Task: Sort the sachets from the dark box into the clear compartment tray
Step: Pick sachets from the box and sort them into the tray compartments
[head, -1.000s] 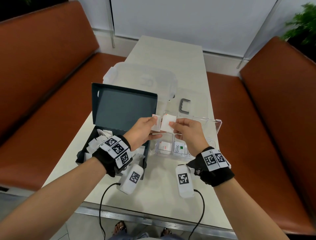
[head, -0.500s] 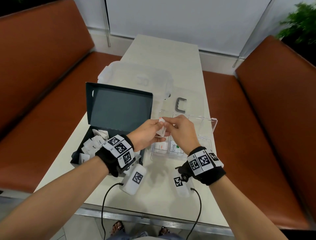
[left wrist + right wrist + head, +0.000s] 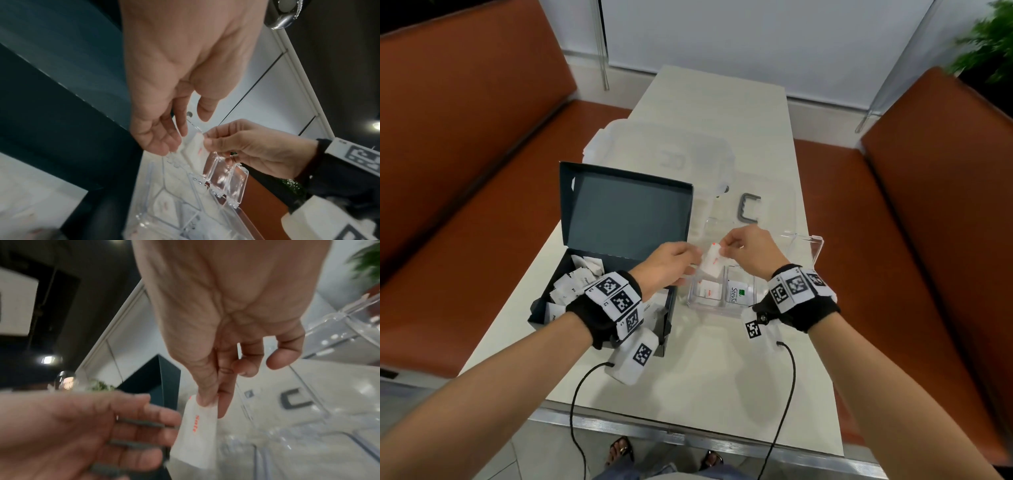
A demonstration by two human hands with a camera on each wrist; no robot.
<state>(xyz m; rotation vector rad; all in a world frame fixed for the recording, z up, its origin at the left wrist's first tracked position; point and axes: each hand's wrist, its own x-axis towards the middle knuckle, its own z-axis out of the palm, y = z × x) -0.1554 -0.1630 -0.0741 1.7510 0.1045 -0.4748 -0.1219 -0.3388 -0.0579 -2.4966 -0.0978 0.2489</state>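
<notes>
The white sachet [image 3: 713,264] with small red print hangs above the clear compartment tray [image 3: 804,244], over its near-left cells, and the right hand [image 3: 751,251] pinches its upper corner between thumb and forefinger. The left hand [image 3: 666,265] is just beside it with relaxed, nearly straight fingers; in the wrist views they hold nothing, though a fingertip may touch the sachet's edge, which I cannot tell for sure. I think the risk is this: the grip is only on one corner, so the limp packet can swing or slip and fall into the wrong cell, or come to rest across a divider. One near cell already holds a similar red-printed sachet [image 3: 708,292] and the next one a green-printed sachet [image 3: 738,294], so a small error sideways would mix the two kinds. The transparent walls are also hard to see, and a finger could catch on one and push the light tray. The dark box [image 3: 599,310], open with its lid upright, stands just to the left of the tray with many white sachets inside. Everything lies on a pale narrow table [image 3: 722,113], where a large clear lid [image 3: 654,154] and a grey U-shaped clip [image 3: 748,209] also rest further back. Brown leather benches [image 3: 928,240] stand on both sides, and a green plant [image 3: 993,48] is at the far right.
</notes>
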